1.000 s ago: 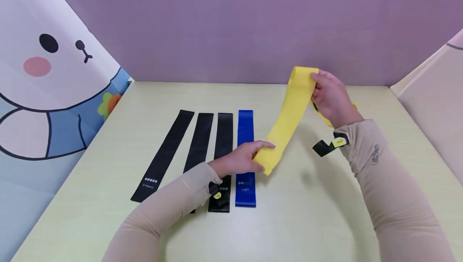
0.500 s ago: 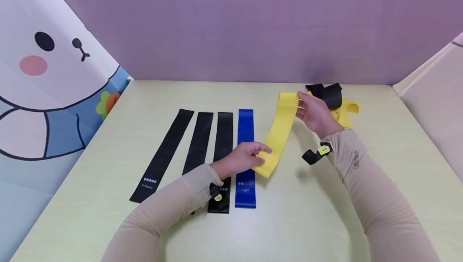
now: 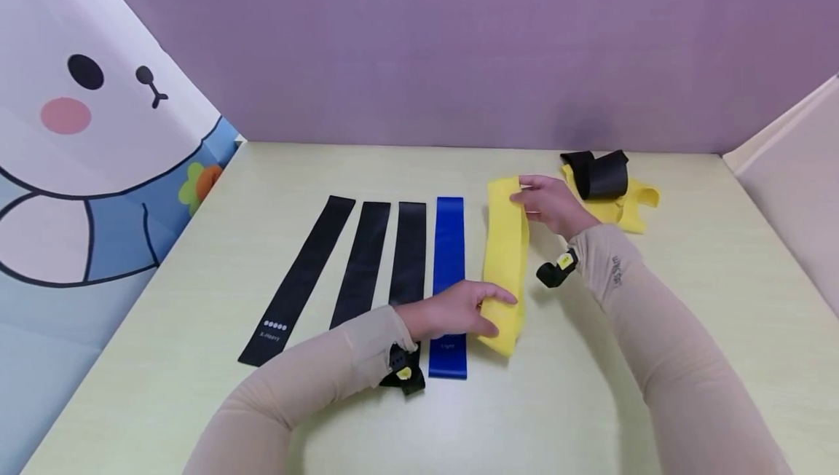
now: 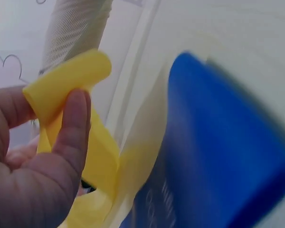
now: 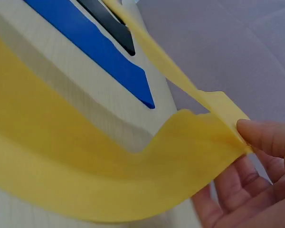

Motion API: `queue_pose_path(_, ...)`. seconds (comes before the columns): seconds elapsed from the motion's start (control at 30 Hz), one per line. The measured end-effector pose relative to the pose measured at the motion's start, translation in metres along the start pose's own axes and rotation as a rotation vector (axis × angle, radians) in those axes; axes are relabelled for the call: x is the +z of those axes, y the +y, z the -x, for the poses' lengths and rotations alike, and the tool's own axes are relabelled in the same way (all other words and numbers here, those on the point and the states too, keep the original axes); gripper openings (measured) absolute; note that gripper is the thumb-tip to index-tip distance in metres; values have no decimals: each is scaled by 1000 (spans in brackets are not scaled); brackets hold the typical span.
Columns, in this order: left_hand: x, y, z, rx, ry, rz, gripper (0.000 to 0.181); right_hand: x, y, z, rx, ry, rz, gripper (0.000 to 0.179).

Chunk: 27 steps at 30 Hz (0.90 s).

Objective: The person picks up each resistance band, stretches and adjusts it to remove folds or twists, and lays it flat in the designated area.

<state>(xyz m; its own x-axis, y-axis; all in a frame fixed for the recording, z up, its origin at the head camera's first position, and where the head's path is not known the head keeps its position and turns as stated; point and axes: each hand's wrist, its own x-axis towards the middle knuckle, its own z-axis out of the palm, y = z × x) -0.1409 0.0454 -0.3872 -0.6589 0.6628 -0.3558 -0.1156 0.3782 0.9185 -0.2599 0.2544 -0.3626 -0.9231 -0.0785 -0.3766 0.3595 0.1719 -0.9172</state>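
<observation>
A yellow resistance band (image 3: 503,249) is stretched lengthwise between both hands, to the right of the blue band. The left hand (image 3: 451,313) pinches its near end between thumb and fingers. At the far end the right hand (image 3: 554,205) pinches it by the right edge. In the right wrist view the yellow loop (image 5: 109,190) sags open, its two layers apart. The blue resistance band (image 3: 448,242), marked Light, lies flat, partly hidden under the left hand. To its left lie three black bands: one marked X-Heavy (image 3: 298,282), a middle one (image 3: 362,264) and one beside the blue (image 3: 408,249).
At the back right of the pale table (image 3: 577,417) lies a crumpled yellow item (image 3: 632,213) with a curled black piece (image 3: 608,175) on it. A purple panel (image 3: 419,45) rises behind the table. The left forearm covers the near parts of two black bands.
The right hand has come down and to the left, bringing the band's far end lower. The left hand has shifted slightly right and nearer. The band now runs almost parallel to the blue one.
</observation>
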Motion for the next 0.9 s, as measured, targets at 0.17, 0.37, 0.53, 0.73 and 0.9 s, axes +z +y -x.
queue_pose_path(0.17,8,2,4,-2,47,22,48,4,1,-1,-12,-114,-329,49)
queue_pose_path(0.37,9,-3,9,-39,3,-121,44,6,7,-6,-73,-229,-333,33)
queue_pose_path(0.53,13,-2,7,-10,-62,-221,43,9,9,-11,-40,-141,-169,8)
queue_pose_path(0.73,16,6,9,-22,-70,-250,43,11,5,-16,-62,-74,-91,14)
queue_pose_path(0.9,17,3,11,-56,-73,-212,40,9,7,-18,-52,-11,42,24)
